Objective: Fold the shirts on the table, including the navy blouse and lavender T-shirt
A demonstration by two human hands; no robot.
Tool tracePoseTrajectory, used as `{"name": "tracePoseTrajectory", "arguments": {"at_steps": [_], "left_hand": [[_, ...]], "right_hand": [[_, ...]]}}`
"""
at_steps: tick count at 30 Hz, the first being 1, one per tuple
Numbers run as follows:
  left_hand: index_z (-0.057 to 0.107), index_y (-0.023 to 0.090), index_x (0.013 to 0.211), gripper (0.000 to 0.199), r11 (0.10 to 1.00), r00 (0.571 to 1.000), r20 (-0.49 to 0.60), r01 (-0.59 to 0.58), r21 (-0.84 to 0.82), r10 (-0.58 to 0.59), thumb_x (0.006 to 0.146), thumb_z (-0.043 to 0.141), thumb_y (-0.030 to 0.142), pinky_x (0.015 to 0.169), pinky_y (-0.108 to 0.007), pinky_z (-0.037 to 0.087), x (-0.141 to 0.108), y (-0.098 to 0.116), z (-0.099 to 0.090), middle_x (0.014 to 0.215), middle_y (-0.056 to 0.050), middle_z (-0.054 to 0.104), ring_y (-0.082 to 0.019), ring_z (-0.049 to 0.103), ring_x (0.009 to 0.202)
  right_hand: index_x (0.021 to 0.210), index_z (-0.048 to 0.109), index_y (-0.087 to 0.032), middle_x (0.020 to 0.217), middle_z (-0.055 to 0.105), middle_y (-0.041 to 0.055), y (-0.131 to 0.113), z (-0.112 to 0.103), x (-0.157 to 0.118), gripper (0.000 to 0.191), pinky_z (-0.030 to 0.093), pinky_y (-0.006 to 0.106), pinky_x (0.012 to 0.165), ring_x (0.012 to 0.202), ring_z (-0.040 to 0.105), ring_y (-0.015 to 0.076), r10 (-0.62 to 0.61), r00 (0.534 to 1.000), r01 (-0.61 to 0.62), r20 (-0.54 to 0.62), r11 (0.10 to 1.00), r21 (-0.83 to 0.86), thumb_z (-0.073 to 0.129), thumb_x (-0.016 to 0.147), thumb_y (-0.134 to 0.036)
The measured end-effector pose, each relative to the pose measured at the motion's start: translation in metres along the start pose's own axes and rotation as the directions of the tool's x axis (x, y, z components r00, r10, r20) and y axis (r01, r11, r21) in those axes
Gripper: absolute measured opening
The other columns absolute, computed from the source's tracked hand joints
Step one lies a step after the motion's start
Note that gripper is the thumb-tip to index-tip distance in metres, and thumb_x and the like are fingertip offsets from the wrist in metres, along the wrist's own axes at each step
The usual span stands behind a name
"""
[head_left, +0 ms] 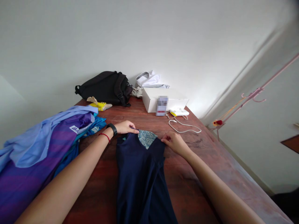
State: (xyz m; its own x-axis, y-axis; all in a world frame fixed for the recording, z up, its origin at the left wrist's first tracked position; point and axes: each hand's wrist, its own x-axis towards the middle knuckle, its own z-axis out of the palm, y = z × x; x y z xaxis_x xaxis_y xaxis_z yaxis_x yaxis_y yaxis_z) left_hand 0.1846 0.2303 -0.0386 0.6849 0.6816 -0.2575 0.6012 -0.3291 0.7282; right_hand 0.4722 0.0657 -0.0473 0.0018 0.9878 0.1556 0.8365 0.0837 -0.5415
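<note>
A dark navy garment lies lengthwise on the reddish-brown wooden table, its lower end running out of view at the bottom. Between its shoulders shows a V-shaped patch of teal paisley fabric. My left hand, with a black band at the wrist, pinches the garment's top edge left of that patch. On the other side, my right hand pinches the garment's top right corner between thumb and fingers.
Light blue, purple and teal clothes are heaped along the left. Toward the wall stand a black backpack, a yellow packet, a white box and folded white clothes. A white cable trails from a white device.
</note>
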Motion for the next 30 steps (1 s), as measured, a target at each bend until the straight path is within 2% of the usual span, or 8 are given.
{"name": "tracePoseTrajectory", "arguments": {"at_steps": [4,7,10,13,17,22,25,30], "left_hand": [[0.073,0.017,0.087,0.06,1.0,1.0,0.01,-0.018,0.007,0.018,0.064,0.074,0.072,0.06,-0.025,0.041,0.0,-0.004,-0.001,0.077,-0.002,0.07,-0.017,0.059,0.067],[0.073,0.016,0.087,0.057,0.999,1.0,-0.025,-0.013,0.035,0.014,0.067,0.072,0.07,0.06,-0.025,0.042,0.0,-0.003,0.002,0.079,-0.003,0.071,-0.017,0.06,0.069],[0.071,0.017,0.087,0.049,0.987,0.994,-0.106,0.001,0.158,0.016,0.072,0.071,0.063,0.06,-0.024,0.041,0.0,0.003,0.008,0.079,-0.003,0.071,-0.018,0.061,0.071],[0.069,0.017,0.084,0.039,0.955,0.98,-0.198,0.046,0.293,0.014,0.073,0.073,0.055,0.062,-0.025,0.04,-0.001,0.01,0.014,0.078,-0.002,0.07,-0.018,0.061,0.072],[0.067,0.019,0.078,0.038,0.922,0.96,-0.278,0.127,0.366,-0.022,0.073,0.074,0.056,0.067,-0.027,0.04,-0.008,0.016,0.018,0.079,-0.004,0.07,-0.021,0.063,0.076],[0.065,0.019,0.102,0.054,0.803,0.88,-0.474,0.258,0.537,0.035,0.072,0.075,0.063,0.084,-0.036,0.042,-0.034,0.056,0.027,0.11,-0.015,0.067,-0.034,0.059,0.107],[0.065,0.019,0.09,0.046,0.816,0.911,-0.393,0.131,0.562,0.124,0.082,0.065,0.064,0.077,-0.033,0.041,-0.063,0.105,0.042,0.096,-0.011,0.07,-0.029,0.063,0.094],[0.064,0.022,0.069,0.047,0.891,0.997,-0.063,-0.018,0.454,0.052,0.082,0.063,0.066,0.058,-0.03,0.031,-0.116,0.158,0.083,0.07,-0.003,0.068,-0.022,0.063,0.067]], "right_hand": [[0.074,0.068,-0.019,0.07,0.068,0.002,0.003,-0.001,0.001,0.019,0.043,0.028,0.063,0.067,0.062,0.0179,0.035,0.999,-0.034,-0.01,0.998,0.06,0.064,0.087,-0.032],[0.09,0.068,-0.019,0.073,0.069,0.0011,0.004,0.004,0.0,0.02,0.047,0.029,0.064,0.067,0.063,0.0181,0.039,0.999,-0.041,0.013,0.989,0.143,0.068,0.086,-0.038],[0.106,0.068,-0.02,0.088,0.069,0.0046,-0.002,0.01,-0.003,0.026,0.051,0.034,0.076,0.082,0.065,0.0217,-0.067,0.996,0.071,-0.064,0.995,0.072,0.071,0.086,-0.035],[0.11,0.068,-0.022,0.107,0.065,0.0086,-0.017,0.014,-0.011,0.021,0.049,0.041,0.093,0.103,0.06,0.0253,-0.264,0.952,0.267,-0.157,0.964,-0.001,0.067,0.089,-0.027],[0.106,0.069,-0.024,0.107,0.067,0.0059,-0.034,0.022,-0.02,0.014,0.05,0.036,0.095,0.104,0.061,0.0222,-0.468,0.884,0.466,-0.008,0.878,0.107,0.064,0.092,-0.021],[0.098,0.071,-0.023,0.103,0.068,0.0055,-0.032,0.034,-0.019,0.009,0.049,0.036,0.094,0.101,0.063,0.0224,-0.47,0.882,0.461,0.045,0.878,0.131,0.068,0.09,-0.022],[0.098,0.071,-0.023,0.101,0.068,0.0058,-0.027,0.037,-0.015,0.009,0.049,0.035,0.093,0.1,0.063,0.0229,-0.464,0.885,0.453,0.041,0.877,0.162,0.069,0.089,-0.023],[0.097,0.072,-0.022,0.098,0.067,0.0054,-0.024,0.036,-0.013,0.008,0.049,0.035,0.091,0.097,0.063,0.022,-0.493,0.87,0.48,0.028,0.857,0.186,0.069,0.089,-0.021]]}}
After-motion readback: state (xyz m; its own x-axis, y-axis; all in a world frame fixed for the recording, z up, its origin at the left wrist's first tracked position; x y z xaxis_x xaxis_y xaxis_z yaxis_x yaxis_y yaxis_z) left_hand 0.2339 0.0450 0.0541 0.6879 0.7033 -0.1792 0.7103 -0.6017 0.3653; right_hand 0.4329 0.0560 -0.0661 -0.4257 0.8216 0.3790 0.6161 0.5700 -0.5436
